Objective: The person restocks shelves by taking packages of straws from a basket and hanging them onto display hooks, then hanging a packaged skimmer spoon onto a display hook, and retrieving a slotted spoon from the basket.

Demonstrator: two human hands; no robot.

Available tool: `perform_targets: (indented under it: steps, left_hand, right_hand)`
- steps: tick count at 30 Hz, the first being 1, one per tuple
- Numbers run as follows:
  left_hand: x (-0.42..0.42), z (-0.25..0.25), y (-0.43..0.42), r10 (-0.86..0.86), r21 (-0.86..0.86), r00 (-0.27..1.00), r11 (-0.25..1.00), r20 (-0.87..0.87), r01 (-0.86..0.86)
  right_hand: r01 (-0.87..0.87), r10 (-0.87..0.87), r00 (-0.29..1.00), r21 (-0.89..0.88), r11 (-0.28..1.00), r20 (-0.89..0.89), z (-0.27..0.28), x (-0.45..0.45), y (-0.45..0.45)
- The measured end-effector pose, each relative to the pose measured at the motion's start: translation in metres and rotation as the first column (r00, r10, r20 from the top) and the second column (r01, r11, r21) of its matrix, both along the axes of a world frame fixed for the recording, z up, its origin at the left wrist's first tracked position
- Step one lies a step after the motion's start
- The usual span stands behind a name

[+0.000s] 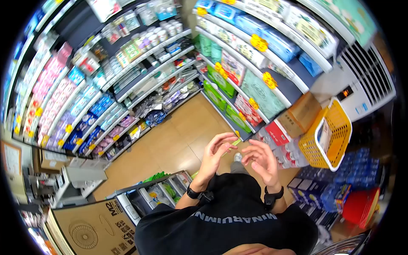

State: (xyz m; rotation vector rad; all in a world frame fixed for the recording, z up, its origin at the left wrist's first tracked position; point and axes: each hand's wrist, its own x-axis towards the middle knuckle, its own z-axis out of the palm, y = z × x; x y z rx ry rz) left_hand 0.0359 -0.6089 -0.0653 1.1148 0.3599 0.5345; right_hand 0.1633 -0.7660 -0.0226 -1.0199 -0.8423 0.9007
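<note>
My left hand is raised in front of my chest, its fingers curved and apart, with nothing held. Facing it, my right hand is up at about the same height, fingers spread and slightly bent, also without anything in it. A gap separates the two hands. Each wrist wears a black band. Beyond the hands, the lower shelf carries green packs and a red patterned pack. To the right of my right hand, but apart from it, stand shrink-wrapped bottles.
A yellow basket sits at the right beside a cardboard box. Behind them is a white air conditioner. Stocked shelves line the far side. A fan carton stands at lower left. Tiled floor runs between shelves.
</note>
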Motion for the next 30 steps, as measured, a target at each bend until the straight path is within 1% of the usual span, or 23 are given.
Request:
perform_targets:
  steps: [1, 3, 8, 16, 18, 22, 25, 27, 28, 29, 30]
  left_hand:
    - [0.005, -0.001, -0.002, -0.032, 0.028, 0.999, 0.999, 0.001, 0.032]
    - [0.019, 0.001, -0.010, -0.107, 0.029, 0.994, 0.994, -0.018, 0.107]
    - [0.064, 0.001, -0.035, -0.253, 0.053, 0.967, 0.966, -0.035, 0.254]
    - [0.151, 0.005, -0.095, -0.497, 0.099, 0.865, 0.859, -0.072, 0.502]
    - [0.179, 0.004, -0.115, -0.555, 0.110, 0.831, 0.825, -0.036, 0.555]
    - [0.243, 0.009, -0.156, -0.622, 0.116, 0.782, 0.775, -0.026, 0.621]
    - [0.301, 0.005, -0.189, -0.680, 0.187, 0.733, 0.717, -0.023, 0.671]
    - [0.341, 0.003, -0.209, -0.706, 0.201, 0.705, 0.682, -0.069, 0.703]
    - [0.362, 0.006, -0.223, -0.707, 0.242, 0.704, 0.674, -0.061, 0.698]
    - [0.385, 0.001, -0.234, -0.714, 0.239, 0.697, 0.667, -0.066, 0.706]
    - [0.409, -0.008, -0.245, -0.740, 0.246, 0.665, 0.628, -0.104, 0.738]
  right_hand:
    - [0.022, -0.022, 1.000, 0.005, 1.000, 0.001, 0.000, 0.000, -0.007]
    - [0.086, -0.086, 0.996, 0.005, 0.996, -0.029, 0.000, 0.002, -0.022]
    - [0.226, -0.225, 0.974, 0.040, 0.973, -0.021, -0.003, 0.017, -0.064]
    - [0.454, -0.452, 0.891, 0.051, 0.890, -0.047, -0.007, 0.058, -0.141]
    - [0.491, -0.491, 0.871, 0.067, 0.868, -0.028, -0.006, 0.076, -0.163]
    - [0.552, -0.553, 0.833, 0.082, 0.830, -0.019, -0.009, 0.114, -0.203]
    - [0.584, -0.585, 0.811, 0.089, 0.807, -0.019, -0.008, 0.144, -0.233]
    - [0.606, -0.608, 0.793, 0.106, 0.788, -0.013, -0.014, 0.161, -0.251]
    - [0.615, -0.616, 0.787, 0.104, 0.782, -0.018, -0.014, 0.169, -0.261]
    - [0.625, -0.627, 0.779, 0.103, 0.774, -0.018, -0.016, 0.177, -0.269]
    - [0.634, -0.636, 0.772, 0.102, 0.767, -0.016, -0.017, 0.185, -0.277]
